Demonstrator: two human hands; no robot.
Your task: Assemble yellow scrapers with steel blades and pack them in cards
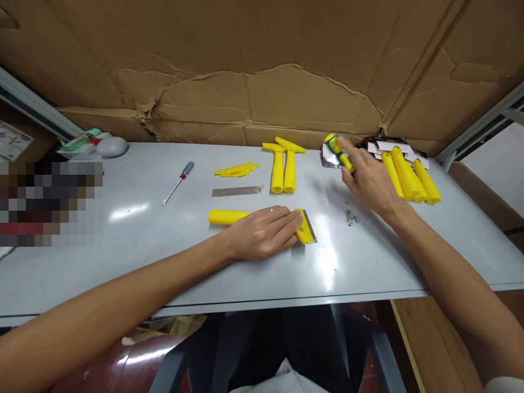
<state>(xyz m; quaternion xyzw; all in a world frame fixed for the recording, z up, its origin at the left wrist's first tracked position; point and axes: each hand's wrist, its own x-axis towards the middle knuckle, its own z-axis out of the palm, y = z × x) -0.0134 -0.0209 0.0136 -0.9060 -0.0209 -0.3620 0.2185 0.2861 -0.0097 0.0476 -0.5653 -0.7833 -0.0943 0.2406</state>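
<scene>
Under my left hand (266, 232) a yellow scraper (305, 226) lies flat on the table, its head with a metal blade and a screw pointing right. My fingers are closed over its neck, and the handle end sticks out to the left. My right hand (370, 177) is raised at the right, closed around a stubby yellow-and-green screwdriver (339, 153); its shaft does not show and it is slightly blurred. Small screws (350, 215) lie loose below that hand. Between the hands, farther back, two yellow scraper handles (283, 169) lie side by side.
Thin yellow plastic pieces (236, 170) and a stack of flat metal blades (236, 191) lie left of centre. Another screwdriver (180, 181) rests farther left. Several yellow handles (409, 174) lean on packaging at right. A cardboard wall (245, 98) closes the table's back.
</scene>
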